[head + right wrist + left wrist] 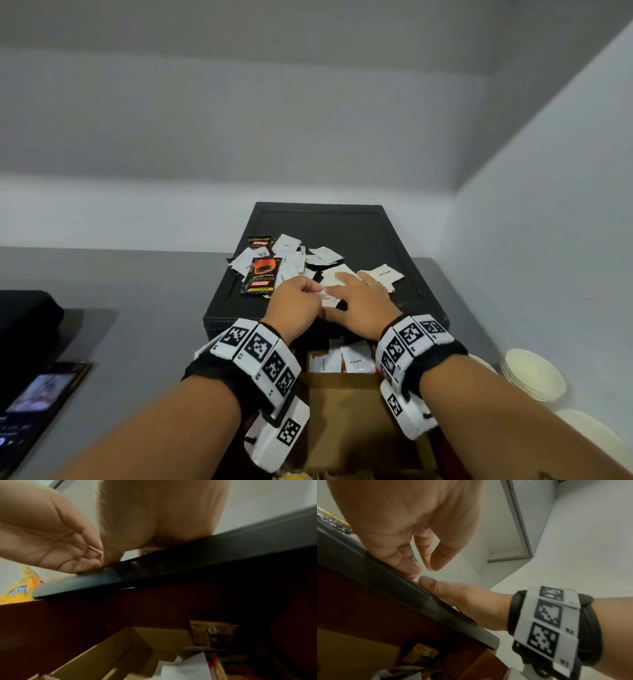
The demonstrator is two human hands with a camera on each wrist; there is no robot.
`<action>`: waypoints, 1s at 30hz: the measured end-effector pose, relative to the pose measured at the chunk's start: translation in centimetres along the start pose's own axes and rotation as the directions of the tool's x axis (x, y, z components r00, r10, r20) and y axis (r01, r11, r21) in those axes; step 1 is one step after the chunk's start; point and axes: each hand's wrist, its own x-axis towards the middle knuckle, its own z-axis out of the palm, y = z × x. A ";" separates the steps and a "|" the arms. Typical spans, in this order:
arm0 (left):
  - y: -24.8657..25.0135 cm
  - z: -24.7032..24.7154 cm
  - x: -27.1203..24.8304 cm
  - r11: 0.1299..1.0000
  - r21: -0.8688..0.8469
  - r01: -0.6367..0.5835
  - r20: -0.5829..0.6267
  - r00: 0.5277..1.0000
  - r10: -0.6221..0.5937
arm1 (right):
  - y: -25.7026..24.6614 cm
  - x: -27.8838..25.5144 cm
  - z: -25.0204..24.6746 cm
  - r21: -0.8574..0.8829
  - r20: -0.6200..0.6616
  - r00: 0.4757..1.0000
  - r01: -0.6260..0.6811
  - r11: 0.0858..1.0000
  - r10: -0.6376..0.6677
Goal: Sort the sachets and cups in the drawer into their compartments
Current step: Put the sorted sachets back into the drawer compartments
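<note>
A pile of sachets lies on the black box top (359, 226) above the open drawer: several white ones (287, 245) and black-and-red Kopiko sachets (262, 275). My left hand (301, 298) is near the top's front edge, fingers curled, pinching the edge of a white sachet (329, 299). My right hand (359, 294) lies right beside it, fingers straight and flat over more white sachets (385, 274). In the right wrist view the left hand's fingertips (92, 561) meet my right thumb (111, 555) at the black edge. No cups in the drawer show.
Below the hands the drawer holds cardboard compartments (342, 411), with white "Cream" sachets (356, 359) standing in one. Pale round discs (534, 373) are stacked at the right on the grey counter. A phone (37, 401) and a black object (24, 318) lie left.
</note>
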 end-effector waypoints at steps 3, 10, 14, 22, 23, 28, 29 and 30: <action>-0.1 0.1 0.5 1.000 -0.017 0.008 -0.026 1.000 -0.008 | 0.8 -0.8 0.2 0.042 -0.005 0.996 0.084 0.996 -0.083; -0.3 -0.1 0.5 1.000 -0.005 0.002 -0.037 0.999 -0.002 | 1.6 -1.6 0.6 0.190 -0.202 0.975 0.131 0.973 -0.092; 0.5 -0.4 0.0 0.907 0.408 -0.105 0.096 0.993 0.072 | 1.8 -1.9 -0.1 0.390 -0.232 0.973 0.093 0.916 0.000; 1.2 1.1 0.0 0.788 0.605 -0.115 0.068 0.993 0.092 | 2.7 -2.4 -1.6 0.931 -0.125 0.940 0.000 0.365 0.318; 1.3 1.1 -0.1 0.801 0.588 -0.115 0.056 0.993 0.102 | 3.0 -2.5 -1.6 0.935 -0.115 0.939 -0.008 0.354 0.324; 1.0 1.1 -0.4 0.887 0.438 -0.142 0.024 0.989 0.147 | 3.9 -2.9 -0.9 0.924 -0.126 0.925 -0.023 0.382 0.359; 1.0 1.1 -0.5 0.894 0.426 -0.135 0.016 0.990 0.142 | 3.7 -3.2 -1.0 0.914 -0.127 0.922 -0.035 0.404 0.366; 1.0 1.1 -0.5 0.896 0.427 -0.117 0.012 0.992 0.124 | 3.6 -3.2 -0.9 0.907 -0.138 0.919 -0.032 0.419 0.369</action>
